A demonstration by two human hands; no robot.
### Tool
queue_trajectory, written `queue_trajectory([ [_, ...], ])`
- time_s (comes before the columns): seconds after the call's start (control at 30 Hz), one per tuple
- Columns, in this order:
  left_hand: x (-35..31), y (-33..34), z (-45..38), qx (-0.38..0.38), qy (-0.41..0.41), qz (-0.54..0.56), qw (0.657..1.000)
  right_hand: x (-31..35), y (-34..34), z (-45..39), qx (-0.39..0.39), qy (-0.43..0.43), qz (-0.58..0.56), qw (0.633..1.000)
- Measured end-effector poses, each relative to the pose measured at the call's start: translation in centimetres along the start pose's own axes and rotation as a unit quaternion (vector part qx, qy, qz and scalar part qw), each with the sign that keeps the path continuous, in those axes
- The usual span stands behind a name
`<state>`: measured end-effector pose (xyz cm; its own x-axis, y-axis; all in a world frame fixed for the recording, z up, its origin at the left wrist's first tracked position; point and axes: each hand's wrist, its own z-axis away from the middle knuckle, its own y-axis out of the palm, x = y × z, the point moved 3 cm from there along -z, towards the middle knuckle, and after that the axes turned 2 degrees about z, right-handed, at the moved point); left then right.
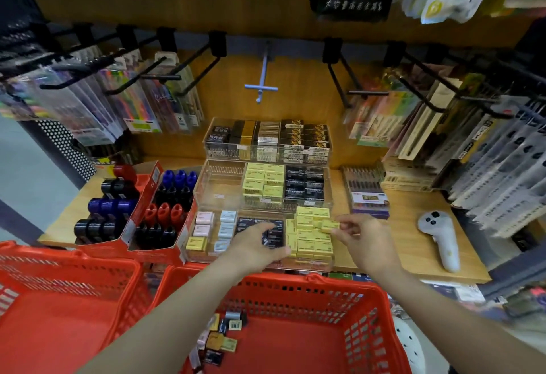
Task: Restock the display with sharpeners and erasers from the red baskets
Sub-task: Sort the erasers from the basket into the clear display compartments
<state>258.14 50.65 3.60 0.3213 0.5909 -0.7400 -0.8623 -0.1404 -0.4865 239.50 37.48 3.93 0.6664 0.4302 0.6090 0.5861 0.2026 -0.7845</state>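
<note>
Eraser-placing step: right hand [365,239] pinches a yellow eraser [330,225] over the yellow stack in the front tier of the acrylic display [333,258]. Left hand [256,245], fingers relaxed, rests on the dark erasers [251,223]. Next: seat it flat, then fetch from the right red basket [393,311], few left.

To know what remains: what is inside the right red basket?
A few small erasers, black and yellow, lie in the right basket near its left wall. The left arm covers part of that corner, so more may be hidden.
</note>
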Motion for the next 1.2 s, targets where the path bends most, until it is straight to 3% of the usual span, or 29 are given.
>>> queue_trajectory([
  [0.1, 0.1, 0.5, -0.8, 0.002, 0.033, -0.057, 0.998, -0.1, 1.1, -0.3, -0.003, 0.009, -0.007, 1.000],
  [0.47, -0.7, 1.5, -1.2, 0.002, 0.046, -0.047, 0.998, 0.1, 2.4, -0.5, -0.023, 0.060, -0.060, 0.996],
  [0.57, -0.9, 1.2, -0.5, 0.026, -0.007, 0.093, 0.995, 0.7, 1.4, -0.4, -0.021, 0.046, -0.061, 0.997],
  [0.63, -1.2, 0.8, 0.7, 0.056, -0.049, 0.249, 0.966, 2.1, 0.4, -0.2, 0.003, 0.023, -0.078, 0.997],
  [0.73, -1.7, -0.9, 3.3, 0.086, -0.058, 0.409, 0.906, 6.1, -0.6, 1.2, 0.129, 0.013, -0.199, 0.971],
  [0.87, -2.5, -3.5, 7.6, 0.157, 0.010, 0.490, 0.857, 11.2, -1.9, 4.9, 0.262, -0.011, -0.333, 0.906],
  [1.0, -2.6, -4.3, 10.3, 0.120, 0.060, 0.538, 0.832, 13.5, -2.6, 7.4, 0.195, -0.099, -0.269, 0.938],
  [1.2, -2.8, -3.8, 12.2, 0.071, 0.046, 0.562, 0.823, 14.8, -1.0, 9.1, 0.058, -0.135, -0.202, 0.968],
])
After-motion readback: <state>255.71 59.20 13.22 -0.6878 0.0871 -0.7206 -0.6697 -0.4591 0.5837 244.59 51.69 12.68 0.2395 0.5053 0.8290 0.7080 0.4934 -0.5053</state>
